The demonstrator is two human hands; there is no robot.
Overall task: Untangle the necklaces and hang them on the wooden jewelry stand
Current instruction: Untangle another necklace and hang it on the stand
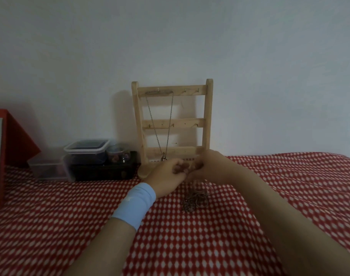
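The tangle (196,198) of thin chains lies in a loose, dull-metal knot on the red cloth (190,246) with white dots, in front of the stand and just below the two hands. Loops and strands cross one another; I cannot tell how many necklaces are in it. A few strands rise from the heap up to the fingers.

The left hand (167,174) and right hand (208,166) meet above the heap, fingertips together, pinched on chain links between them. The fingers are blurred, so the exact hold is unclear. The left wrist wears a light blue band (134,206).

Right behind the hands stands the wooden stand (172,124), upright against the pale wall (170,36), with three cross bars carrying small hooks. One necklace (162,126) already hangs from the left part of the top bar, its two sides drawing down to a small pendant near the bottom bar.

To the left of the stand sit some plastic boxes (86,150) on a dark box (104,170). A red box (11,146) stands at the far left edge.
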